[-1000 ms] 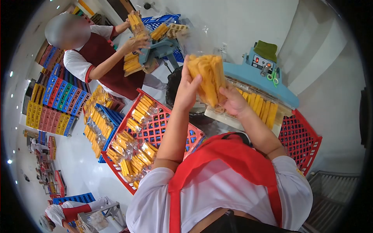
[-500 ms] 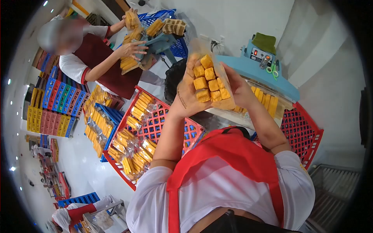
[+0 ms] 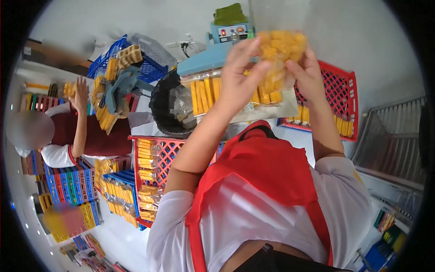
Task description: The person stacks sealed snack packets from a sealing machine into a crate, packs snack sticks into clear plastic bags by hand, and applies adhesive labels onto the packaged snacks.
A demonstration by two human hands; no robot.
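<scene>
We hold the filled bag (image 3: pixel 282 51) near the blue machine (image 3: pixel 201 62).
Our left hand (image 3: pixel 244 75) and right hand (image 3: pixel 308 75) grip its sides; loosening either might drop it.

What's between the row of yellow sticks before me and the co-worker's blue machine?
In the head view, a black-lined bin holding clear plastic stands between them.

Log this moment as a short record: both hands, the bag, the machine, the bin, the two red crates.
Left hand: gripping the bag on its left side
Right hand: gripping its right side
Bag contents: yellow pieces, blurred
Machine: blue, green cloth on top
Bin: black-lined, clear plastic inside
Left crate: red, holds yellow sticks
Right crate: red, also holds yellow sticks
</scene>
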